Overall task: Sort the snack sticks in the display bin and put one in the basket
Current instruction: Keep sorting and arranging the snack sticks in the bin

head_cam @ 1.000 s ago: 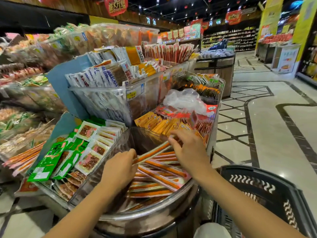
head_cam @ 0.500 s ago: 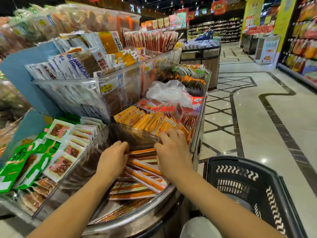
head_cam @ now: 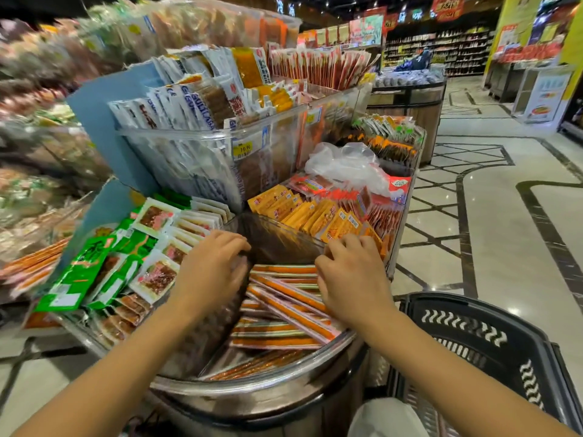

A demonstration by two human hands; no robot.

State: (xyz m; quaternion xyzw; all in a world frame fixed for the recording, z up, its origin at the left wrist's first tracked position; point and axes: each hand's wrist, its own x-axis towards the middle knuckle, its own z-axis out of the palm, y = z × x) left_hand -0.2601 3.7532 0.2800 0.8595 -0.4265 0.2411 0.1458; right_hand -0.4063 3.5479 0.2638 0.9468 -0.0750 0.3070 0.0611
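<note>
**Sorting in progress; basket transfer pending.**
The sticks (head_cam: pixel 284 299) lie in the bin (head_cam: pixel 252 387), some aligned and several askew. None shows in the basket (head_cam: pixel 441 299) (lower right). The left hand (head_cam: pixel 213 269) and right hand (head_cam: pixel 351 275) curl their fingers at the sticks' far ends, but a grip cannot be confirmed (left is blurred). Legible: price tag (head_cam: pixel 241 149) "10.90"; white packs (head_cam: pixel 189 105) "GUI…".

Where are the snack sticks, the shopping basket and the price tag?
snack sticks (head_cam: pixel 290 310), head view, middle of a diagonal orange stick.
shopping basket (head_cam: pixel 473 302), head view, far rim.
price tag (head_cam: pixel 244 148), head view, printed yellow face.
</note>
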